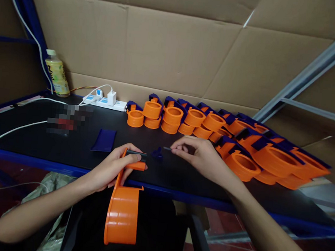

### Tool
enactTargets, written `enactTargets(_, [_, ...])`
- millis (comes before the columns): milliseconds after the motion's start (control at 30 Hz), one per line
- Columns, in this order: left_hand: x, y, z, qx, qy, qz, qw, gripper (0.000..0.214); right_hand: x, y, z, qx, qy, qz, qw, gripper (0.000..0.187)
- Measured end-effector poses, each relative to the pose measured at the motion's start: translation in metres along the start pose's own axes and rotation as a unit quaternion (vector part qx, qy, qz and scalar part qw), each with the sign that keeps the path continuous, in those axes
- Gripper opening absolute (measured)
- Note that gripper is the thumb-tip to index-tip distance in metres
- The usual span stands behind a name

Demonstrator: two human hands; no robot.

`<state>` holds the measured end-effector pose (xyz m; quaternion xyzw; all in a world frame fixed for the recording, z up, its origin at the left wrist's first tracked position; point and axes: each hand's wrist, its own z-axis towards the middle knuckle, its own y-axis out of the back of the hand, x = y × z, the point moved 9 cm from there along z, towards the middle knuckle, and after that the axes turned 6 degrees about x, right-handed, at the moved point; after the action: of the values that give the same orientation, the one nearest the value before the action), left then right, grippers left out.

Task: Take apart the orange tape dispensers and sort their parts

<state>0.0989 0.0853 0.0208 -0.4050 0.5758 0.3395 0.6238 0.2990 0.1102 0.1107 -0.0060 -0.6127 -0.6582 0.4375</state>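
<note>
My left hand (122, 164) is closed around the upper arm of an orange tape dispenser (123, 215), its thumb resting on a black strip at the top. The dispenser's wide ring hangs below the hand, over the table's front edge. Between thumb and fingertips, my right hand (198, 154) pinches a thin grey pin (167, 148), pointing left. Just beyond the pin's tip, small dark blue plastic pieces (157, 153) lie on the black table. A curved dark blue plate (103, 140) rests to the left of my left hand.
Several orange-and-blue tape dispensers (173, 114) stand stacked along the back and right of the black table (73, 148). A white power strip (107, 103) with plugs and cables lies at the back left, near a yellow drink bottle (56, 74). A cardboard wall (163, 46) closes the back.
</note>
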Motion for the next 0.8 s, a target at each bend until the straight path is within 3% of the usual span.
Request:
enactTargets(133, [-0.001,-0.001,0.001,0.001,0.000,-0.006,1.000,0.028,-0.042,0.000,-0.024,0.049,-0.022,-0.064,0.996,0.024])
enactTargets(233, [-0.001,-0.002,0.001,0.002,0.000,-0.005,1.000,0.028,-0.047,-0.002,-0.034,0.059,-0.023,-0.084,0.994,0.026])
enactTargets(333, [0.000,-0.002,0.001,0.003,0.007,-0.001,1.000,0.027,-0.029,0.001,-0.033,0.035,-0.008,-0.086,0.996,0.025])
enactTargets(433, [0.001,-0.003,0.002,0.004,0.015,0.013,1.000,0.028,0.010,0.003,-0.024,-0.012,0.033,-0.075,0.997,0.025])
enactTargets(600, [0.000,-0.009,-0.001,0.025,0.019,0.019,0.999,0.026,0.083,-0.042,-0.004,0.013,0.156,-0.136,0.978,0.032])
enactTargets(700, [-0.002,-0.010,-0.004,0.029,0.013,0.006,0.999,0.026,0.096,-0.061,0.004,0.010,0.166,-0.197,0.966,0.035])
enactTargets(800, [-0.001,-0.010,-0.004,0.025,0.021,0.006,0.999,0.029,0.091,-0.054,0.004,0.010,0.163,-0.187,0.969,0.030])
